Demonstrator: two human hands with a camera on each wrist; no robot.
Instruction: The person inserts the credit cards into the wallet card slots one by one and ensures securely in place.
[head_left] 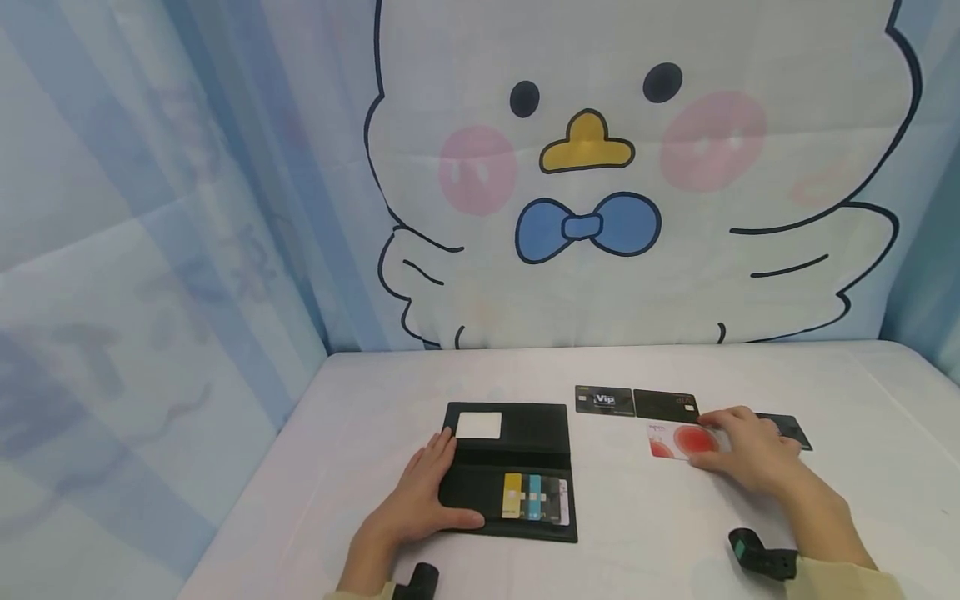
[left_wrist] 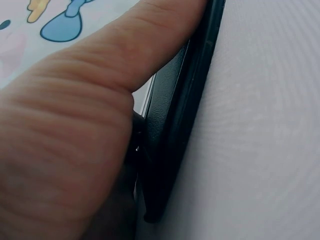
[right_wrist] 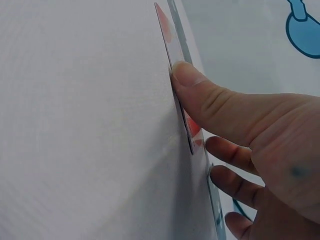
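Observation:
A black card wallet point(head_left: 534, 529) lies unfolded on the white table, a white card in its upper half and several overlapping cards in its lower half. My left hand point(head_left: 420, 496) rests along the wallet's left side, fingers straight and thumb over the lower edge; the left wrist view shows the thumb point(left_wrist: 145, 37) pressing the black edge. My right hand point(head_left: 757, 450) pinches a white card with red circles point(head_left: 671, 442) between thumb and fingers at its right end. In the right wrist view the thumb point(right_wrist: 200, 90) presses the card's near edge, low over the table.
Above the red-patterned card lie a black Vip card point(head_left: 604, 401) and another black card point(head_left: 663, 406) side by side. A dark card point(head_left: 787, 429) lies partly behind my right hand. A curtain with a cartoon bird point(head_left: 585, 308) hangs behind the table's back edge.

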